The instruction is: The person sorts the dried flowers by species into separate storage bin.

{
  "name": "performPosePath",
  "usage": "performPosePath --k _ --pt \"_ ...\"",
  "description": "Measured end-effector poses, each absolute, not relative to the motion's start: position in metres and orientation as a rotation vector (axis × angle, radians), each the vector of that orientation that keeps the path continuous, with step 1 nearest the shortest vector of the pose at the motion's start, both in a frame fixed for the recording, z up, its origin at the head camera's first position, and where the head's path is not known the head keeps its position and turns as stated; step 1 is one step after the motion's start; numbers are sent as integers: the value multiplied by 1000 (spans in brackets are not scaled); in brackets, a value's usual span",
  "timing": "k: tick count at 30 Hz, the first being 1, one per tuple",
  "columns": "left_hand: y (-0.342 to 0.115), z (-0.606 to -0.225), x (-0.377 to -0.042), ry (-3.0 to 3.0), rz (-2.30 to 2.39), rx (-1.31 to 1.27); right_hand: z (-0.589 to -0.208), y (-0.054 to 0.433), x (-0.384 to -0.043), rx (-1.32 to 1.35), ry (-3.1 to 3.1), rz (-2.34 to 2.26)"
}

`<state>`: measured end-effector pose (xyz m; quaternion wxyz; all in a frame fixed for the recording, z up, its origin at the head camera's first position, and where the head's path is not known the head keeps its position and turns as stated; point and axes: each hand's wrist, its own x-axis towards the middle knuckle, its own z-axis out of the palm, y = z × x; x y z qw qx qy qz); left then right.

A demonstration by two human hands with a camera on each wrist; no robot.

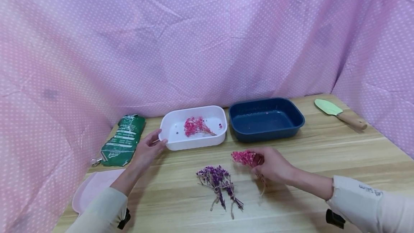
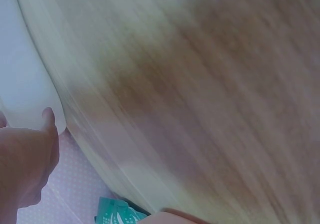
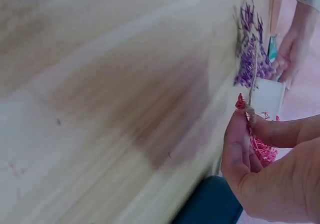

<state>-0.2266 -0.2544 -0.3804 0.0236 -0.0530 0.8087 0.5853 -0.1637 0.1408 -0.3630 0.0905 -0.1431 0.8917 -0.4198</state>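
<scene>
My left hand [image 1: 150, 147] holds the left corner of a white plastic tub [image 1: 194, 144], its thumb on the outer wall. A bunch of pink dried flowers [image 1: 194, 126] lies inside that tub, with a few loose bits around it. Between thumb and fingers, my right hand [image 1: 275, 164] pinches the twine-tied stems of another pink dried flower bunch [image 1: 243, 157], its heads pointing left. In the right wrist view this pink bunch [image 3: 264, 151] shows partly behind the fingers. Purple dried flower bunches [image 1: 215, 177] tied with twine lie on the table between the hands.
A dark blue tub [image 1: 266, 134] stands right of the white one. A green trowel with a wooden handle [image 1: 350, 119] lies at the far right. On the left are a green bag [image 1: 124, 141] and a flat pink piece [image 1: 97, 186]. Pink dotted cloth [image 1: 200, 46] hangs behind the wooden table.
</scene>
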Motion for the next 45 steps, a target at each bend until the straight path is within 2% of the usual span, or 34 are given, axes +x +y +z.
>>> performPosePath --k 13,28,45 --pt "-254 -379 -226 2524 1775 -177 -341 139 -179 -494 2718 -1298" --pt "-253 -379 -226 2512 1803 -175 -332 116 -195 -453 2577 -1464" --pt "-254 -382 -226 2499 1829 -172 -323 85 -241 -617 2607 -1543"
